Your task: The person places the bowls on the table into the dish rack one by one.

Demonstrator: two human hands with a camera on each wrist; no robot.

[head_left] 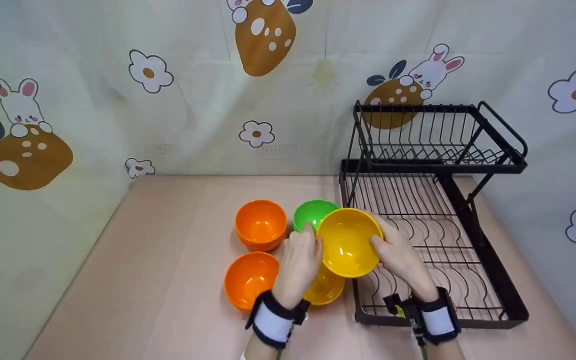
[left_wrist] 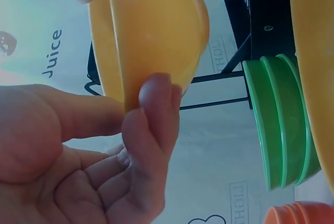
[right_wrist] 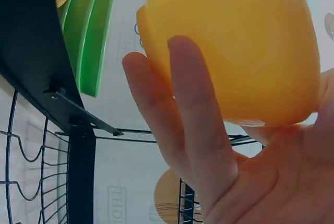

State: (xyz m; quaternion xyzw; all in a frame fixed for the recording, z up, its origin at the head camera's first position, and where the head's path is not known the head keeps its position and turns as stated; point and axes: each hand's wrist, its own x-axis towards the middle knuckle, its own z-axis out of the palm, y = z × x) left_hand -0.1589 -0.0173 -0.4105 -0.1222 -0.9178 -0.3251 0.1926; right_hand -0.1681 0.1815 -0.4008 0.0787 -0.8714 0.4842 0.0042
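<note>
A yellow bowl (head_left: 350, 242) is held up between both hands, its inside facing the head camera. My left hand (head_left: 298, 262) pinches its rim at the left, thumb on one face and fingers on the other, as the left wrist view shows. On the opposite side, my right hand (head_left: 402, 255) grips the bowl with its thumb over the rim and its fingers against the outer wall (right_wrist: 235, 51). Below it, partly covered by the left hand and the held bowl, another yellow bowl (head_left: 327, 290) sits on the table. Behind it are stacked green bowls (left_wrist: 279, 125).
Stacked orange bowls (head_left: 261, 222) and another orange bowl (head_left: 252, 280) stand left of the hands. A black two-tier dish rack (head_left: 488, 240) occupies the right side, its near-left edge close to the bowls. A patterned curtain (head_left: 198, 115) hangs behind the table (head_left: 133, 280).
</note>
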